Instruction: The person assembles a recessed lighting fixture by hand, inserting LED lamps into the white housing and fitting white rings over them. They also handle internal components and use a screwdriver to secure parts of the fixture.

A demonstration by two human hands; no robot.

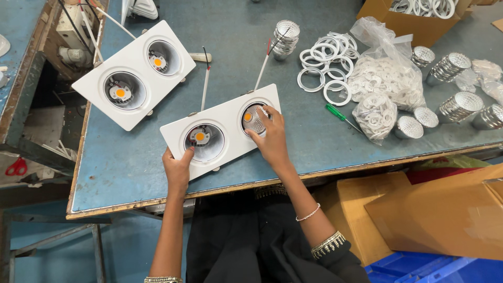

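Head view, single entry. Item: white twin-socket light housing, rectangular, smooth matte, lying tilted on the blue worktable near its front edge. Left hand grips the housing's near-left corner, thumb on top beside the left socket, where an orange-centred LED disc shows bare. Right hand has its fingers closed on a silver faceted reflector cup sitting in the right socket; whether it is fully seated cannot be told. Risk, as a judgement: a cup pushed in askew could jam against the socket rim or scrape the emitter beneath; the red-and-white lead wires trailing from the housing's back could snag if the housing is turned. Adjacent stock: second twin housing, same form, both sockets without cups, up-left; loose white plastic rings, thin and circular; clear crinkled bags of rings; further ribbed metallic reflector cups at right, and a stack behind; green-handled screwdriver lying flat; brown cardboard box holding rings. Table surface: worn painted blue, chipped wooden edge.
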